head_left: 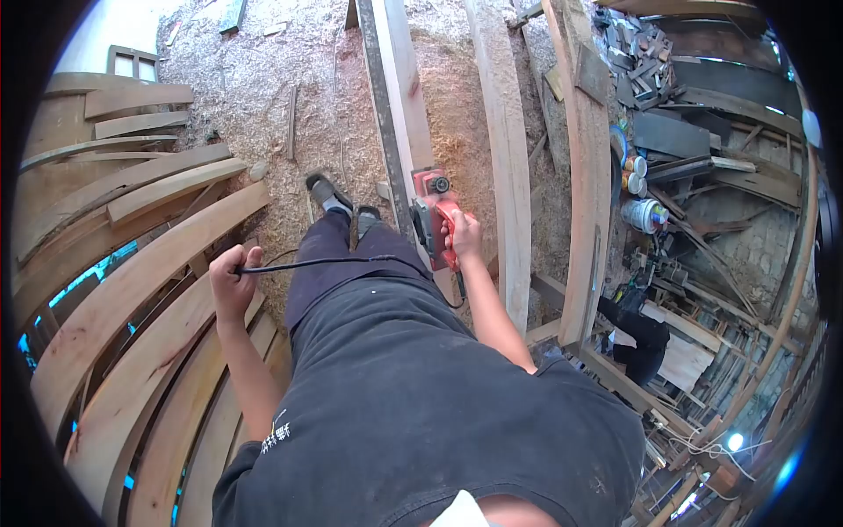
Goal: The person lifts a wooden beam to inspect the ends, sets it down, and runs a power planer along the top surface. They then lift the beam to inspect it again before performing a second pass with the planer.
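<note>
Right now my right hand (465,235) is curled round the handle of the red planer (432,186) on a long board (409,97); my left hand (234,270), fisted, clasps its dark cord (325,261).

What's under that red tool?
A long wooden beam: you can see it stretching out past the red tool. The tool covers the wood right beneath it, so that part and the tool's underside are hidden.
</note>
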`<state>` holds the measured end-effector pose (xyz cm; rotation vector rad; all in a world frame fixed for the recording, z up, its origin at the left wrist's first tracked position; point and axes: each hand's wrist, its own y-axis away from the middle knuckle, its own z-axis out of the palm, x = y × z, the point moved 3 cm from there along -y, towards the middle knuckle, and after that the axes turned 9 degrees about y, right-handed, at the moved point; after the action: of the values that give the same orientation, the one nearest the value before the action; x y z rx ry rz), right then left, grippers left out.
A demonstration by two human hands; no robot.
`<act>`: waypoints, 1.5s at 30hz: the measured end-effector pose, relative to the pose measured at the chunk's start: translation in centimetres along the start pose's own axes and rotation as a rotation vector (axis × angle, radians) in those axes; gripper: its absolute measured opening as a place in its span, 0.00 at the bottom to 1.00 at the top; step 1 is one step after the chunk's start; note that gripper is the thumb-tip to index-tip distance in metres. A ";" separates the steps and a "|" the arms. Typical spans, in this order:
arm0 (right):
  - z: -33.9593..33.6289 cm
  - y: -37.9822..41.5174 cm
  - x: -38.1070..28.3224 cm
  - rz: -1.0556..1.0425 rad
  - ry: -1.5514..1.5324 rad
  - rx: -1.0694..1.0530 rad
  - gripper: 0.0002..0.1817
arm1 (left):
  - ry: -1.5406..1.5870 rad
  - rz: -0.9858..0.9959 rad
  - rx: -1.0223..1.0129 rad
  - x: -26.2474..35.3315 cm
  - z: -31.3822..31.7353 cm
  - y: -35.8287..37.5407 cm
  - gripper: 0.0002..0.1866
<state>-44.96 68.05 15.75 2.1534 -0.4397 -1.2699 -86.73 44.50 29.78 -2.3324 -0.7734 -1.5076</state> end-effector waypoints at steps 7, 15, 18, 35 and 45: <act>-1.0 0.3 3.5 -0.041 -0.012 -0.037 0.20 | 0.030 -0.053 0.057 -1.7 0.3 6.8 0.29; 0.7 1.5 3.6 -0.015 -0.072 0.033 0.20 | 0.065 -0.018 0.020 -4.7 -2.0 5.5 0.27; 1.4 0.7 3.8 -0.008 -0.103 0.030 0.20 | 0.007 0.067 0.025 -4.2 -2.6 4.3 0.28; 2.3 -2.0 2.9 -0.007 -0.068 0.036 0.20 | -0.008 -0.020 -0.065 -4.1 -2.3 0.6 0.26; 3.5 -6.8 -1.8 -0.019 -0.010 0.017 0.21 | -0.052 -0.037 -0.097 -3.4 -0.5 -7.3 0.27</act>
<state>-48.97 73.10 11.33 2.1711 -0.4365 -1.2927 -92.31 49.25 26.44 -2.4490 -0.7765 -1.5377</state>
